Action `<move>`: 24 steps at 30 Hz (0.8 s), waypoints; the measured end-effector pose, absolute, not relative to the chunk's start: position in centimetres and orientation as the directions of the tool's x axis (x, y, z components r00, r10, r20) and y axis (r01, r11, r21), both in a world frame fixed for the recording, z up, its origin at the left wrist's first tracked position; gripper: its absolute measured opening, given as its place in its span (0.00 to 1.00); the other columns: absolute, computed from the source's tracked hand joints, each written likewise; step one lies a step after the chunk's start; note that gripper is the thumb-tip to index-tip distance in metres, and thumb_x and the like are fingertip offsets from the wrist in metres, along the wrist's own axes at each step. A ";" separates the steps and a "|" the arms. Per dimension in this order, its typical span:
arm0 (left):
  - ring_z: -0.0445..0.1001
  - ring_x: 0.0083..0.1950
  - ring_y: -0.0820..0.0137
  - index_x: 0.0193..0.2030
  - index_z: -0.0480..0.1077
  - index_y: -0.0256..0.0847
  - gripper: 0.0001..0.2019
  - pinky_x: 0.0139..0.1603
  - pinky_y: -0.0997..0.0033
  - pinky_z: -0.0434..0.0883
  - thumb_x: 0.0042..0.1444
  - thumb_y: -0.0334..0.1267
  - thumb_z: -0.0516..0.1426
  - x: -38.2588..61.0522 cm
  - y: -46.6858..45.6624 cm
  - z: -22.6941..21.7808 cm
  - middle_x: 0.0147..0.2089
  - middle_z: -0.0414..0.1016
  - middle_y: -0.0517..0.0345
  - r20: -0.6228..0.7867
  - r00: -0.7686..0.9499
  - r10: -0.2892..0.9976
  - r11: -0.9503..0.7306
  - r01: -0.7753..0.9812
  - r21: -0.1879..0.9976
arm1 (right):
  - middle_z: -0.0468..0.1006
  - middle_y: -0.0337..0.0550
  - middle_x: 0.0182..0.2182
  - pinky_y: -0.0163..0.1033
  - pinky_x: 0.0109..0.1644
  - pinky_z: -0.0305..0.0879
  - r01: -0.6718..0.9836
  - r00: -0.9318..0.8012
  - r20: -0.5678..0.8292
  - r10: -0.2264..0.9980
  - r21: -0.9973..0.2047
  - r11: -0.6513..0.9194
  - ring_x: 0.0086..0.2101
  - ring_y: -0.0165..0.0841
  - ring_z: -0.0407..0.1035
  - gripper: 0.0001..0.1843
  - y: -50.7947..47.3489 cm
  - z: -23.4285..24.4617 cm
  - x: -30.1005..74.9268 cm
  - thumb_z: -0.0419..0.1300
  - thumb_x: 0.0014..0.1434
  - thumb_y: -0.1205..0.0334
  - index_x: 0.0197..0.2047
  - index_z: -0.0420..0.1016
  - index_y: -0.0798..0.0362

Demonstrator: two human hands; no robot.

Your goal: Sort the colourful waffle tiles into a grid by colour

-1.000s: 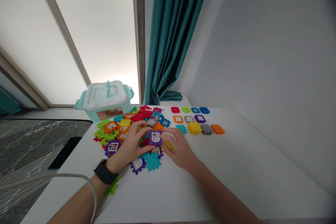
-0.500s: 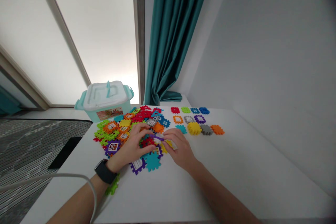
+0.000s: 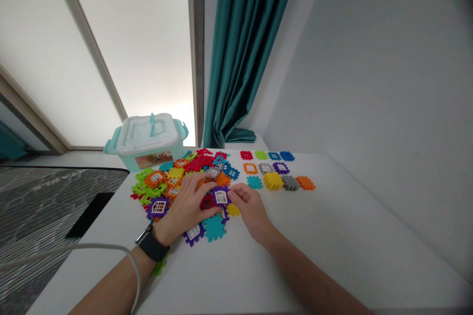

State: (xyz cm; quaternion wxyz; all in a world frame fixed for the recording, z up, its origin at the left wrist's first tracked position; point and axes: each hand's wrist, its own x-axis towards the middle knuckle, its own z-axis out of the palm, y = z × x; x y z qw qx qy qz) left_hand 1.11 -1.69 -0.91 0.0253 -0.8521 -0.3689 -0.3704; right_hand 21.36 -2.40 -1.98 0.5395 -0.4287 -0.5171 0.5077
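A heap of colourful toothed plastic tiles lies on a white table. My left hand, a dark watch on its wrist, rests on the heap with its fingers curled over the tiles. My right hand pinches a purple tile with a white window by its right edge. My left thumb and fingertips touch the same tile from the left. A yellow tile lies just under my right fingers. Teal and purple tiles lie near my left wrist.
Sorted tiles sit in rows at the far middle of the table, with a yellow stack among them. A mint storage box with a white lid stands at the back left. A teal curtain hangs behind. A white cable crosses my left forearm.
The purple window tile, edge-on half a second ago, now faces up between both hands. My right hand has shifted slightly left and back toward the heap.
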 end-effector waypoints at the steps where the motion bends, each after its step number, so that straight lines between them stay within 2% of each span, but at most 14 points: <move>1: 0.68 0.60 0.51 0.58 0.69 0.45 0.22 0.61 0.46 0.68 0.58 0.43 0.66 1.1 -1.7 -0.8 0.60 0.68 0.46 0.656 0.455 0.602 -0.728 0.651 0.215 | 0.79 0.39 0.29 0.39 0.36 0.71 -0.120 -0.052 0.108 0.993 -0.988 0.101 0.31 0.34 0.72 0.19 -2.5 -1.9 21.2 0.69 0.52 0.43 0.32 0.75 0.51; 5: 0.68 0.60 0.51 0.57 0.70 0.46 0.21 0.62 0.46 0.68 0.58 0.43 0.65 0.9 -1.6 -0.5 0.60 0.68 0.46 0.671 0.469 0.574 -0.729 0.665 0.159 | 0.79 0.39 0.29 0.38 0.37 0.71 -0.137 -0.037 0.091 0.995 -0.987 0.085 0.31 0.33 0.72 0.19 -2.6 -1.8 21.1 0.69 0.52 0.43 0.33 0.74 0.51; 10: 0.68 0.59 0.49 0.57 0.71 0.44 0.22 0.61 0.44 0.67 0.55 0.41 0.66 0.9 -1.4 -0.5 0.60 0.68 0.44 0.675 0.485 0.556 -0.735 0.667 0.126 | 0.78 0.38 0.29 0.38 0.36 0.70 -0.091 -0.039 0.143 0.989 -0.986 0.139 0.31 0.33 0.73 0.17 -2.6 -2.1 21.3 0.66 0.56 0.46 0.36 0.71 0.50; 14: 0.67 0.60 0.49 0.56 0.70 0.43 0.21 0.62 0.44 0.67 0.55 0.38 0.64 1.0 -1.5 -0.5 0.60 0.68 0.43 0.680 0.477 0.557 -0.735 0.664 0.136 | 0.78 0.37 0.32 0.41 0.44 0.71 0.124 -0.003 0.283 0.959 -0.952 0.281 0.35 0.34 0.74 0.15 -2.9 -2.4 21.5 0.66 0.56 0.55 0.46 0.71 0.50; 17: 0.67 0.60 0.50 0.56 0.69 0.42 0.20 0.61 0.46 0.67 0.55 0.38 0.63 0.9 -1.5 -0.5 0.59 0.68 0.43 0.682 0.482 0.550 -0.739 0.661 0.129 | 0.78 0.39 0.34 0.43 0.48 0.71 0.266 -0.009 0.387 0.922 -0.888 0.375 0.38 0.35 0.75 0.16 -3.0 -2.5 21.6 0.65 0.57 0.61 0.48 0.72 0.49; 24: 0.68 0.59 0.50 0.54 0.70 0.40 0.21 0.61 0.46 0.67 0.53 0.39 0.63 1.1 -1.4 -0.4 0.58 0.69 0.43 0.676 0.486 0.554 -0.731 0.673 0.115 | 0.78 0.38 0.32 0.43 0.47 0.72 0.359 -0.046 0.446 0.894 -0.828 0.432 0.37 0.35 0.76 0.13 -3.1 -2.7 21.7 0.60 0.61 0.62 0.49 0.70 0.49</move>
